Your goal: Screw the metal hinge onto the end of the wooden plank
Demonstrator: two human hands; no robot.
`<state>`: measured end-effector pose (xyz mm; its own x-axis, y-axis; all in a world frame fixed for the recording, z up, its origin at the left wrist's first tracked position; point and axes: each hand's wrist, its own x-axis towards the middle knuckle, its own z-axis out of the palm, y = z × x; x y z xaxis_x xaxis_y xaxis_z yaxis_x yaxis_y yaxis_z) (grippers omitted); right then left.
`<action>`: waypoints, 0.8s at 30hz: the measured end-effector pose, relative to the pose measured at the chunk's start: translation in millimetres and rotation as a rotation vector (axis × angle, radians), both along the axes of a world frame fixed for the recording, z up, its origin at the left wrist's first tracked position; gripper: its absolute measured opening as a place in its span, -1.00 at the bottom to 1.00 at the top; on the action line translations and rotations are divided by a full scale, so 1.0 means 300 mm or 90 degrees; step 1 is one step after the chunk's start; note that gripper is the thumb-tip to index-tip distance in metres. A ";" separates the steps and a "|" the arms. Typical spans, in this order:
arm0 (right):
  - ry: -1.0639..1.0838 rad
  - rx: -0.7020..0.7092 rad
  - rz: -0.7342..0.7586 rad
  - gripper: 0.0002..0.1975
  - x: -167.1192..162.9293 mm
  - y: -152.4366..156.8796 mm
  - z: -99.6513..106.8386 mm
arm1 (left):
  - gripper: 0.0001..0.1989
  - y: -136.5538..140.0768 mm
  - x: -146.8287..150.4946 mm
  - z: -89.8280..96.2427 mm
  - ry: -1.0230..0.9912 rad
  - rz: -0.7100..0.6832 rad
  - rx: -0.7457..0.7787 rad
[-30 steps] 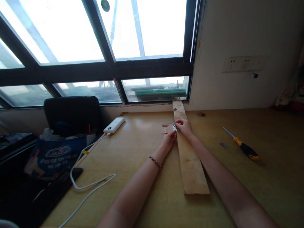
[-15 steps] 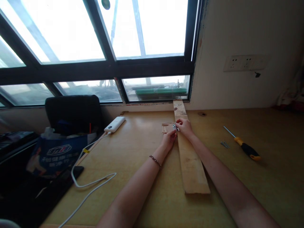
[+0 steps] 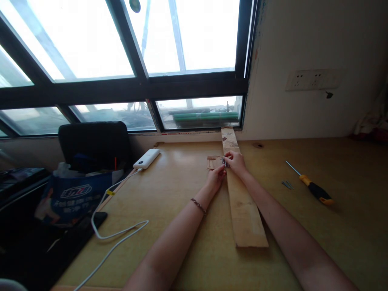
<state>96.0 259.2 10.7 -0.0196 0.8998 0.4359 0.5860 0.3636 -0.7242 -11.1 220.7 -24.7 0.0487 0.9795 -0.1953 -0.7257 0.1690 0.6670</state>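
Observation:
A long pale wooden board [image 3: 245, 210] lies lengthwise on the table, running from near me to the window. Against its left edge sits a short piece of wood [image 3: 214, 162] with a rough, darker end. Where the two meet, a small shiny metal piece [image 3: 224, 162] is pinched between my fingers; its exact kind is too small to make out. My left hand [image 3: 216, 177] is closed on it from the left, just below the short wood. From the right, my right hand [image 3: 235, 162] rests over the board, thumb and forefinger pressed on the same metal piece.
To the right lie a yellow-and-black screwdriver [image 3: 317, 190] and several screws [image 3: 286, 184] on the table [image 3: 182, 242]. A white power bank [image 3: 146, 159] with a white cable [image 3: 118, 239] is at the left edge. Beyond stand a black chair [image 3: 93, 139] and a blue bag [image 3: 79, 194].
The small metal piece has tilted slightly between my fingers and catches less light. My hands have hardly moved.

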 end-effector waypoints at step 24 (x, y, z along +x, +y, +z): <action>0.055 0.039 -0.052 -0.76 0.271 -0.127 0.089 | -0.92 -0.003 0.000 0.000 0.016 0.002 -0.020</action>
<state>177.4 221.1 37.6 0.0930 0.8686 0.4867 0.5523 0.3617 -0.7511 -11.1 219.8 -24.8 0.0404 0.9729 -0.2278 -0.7095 0.1885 0.6791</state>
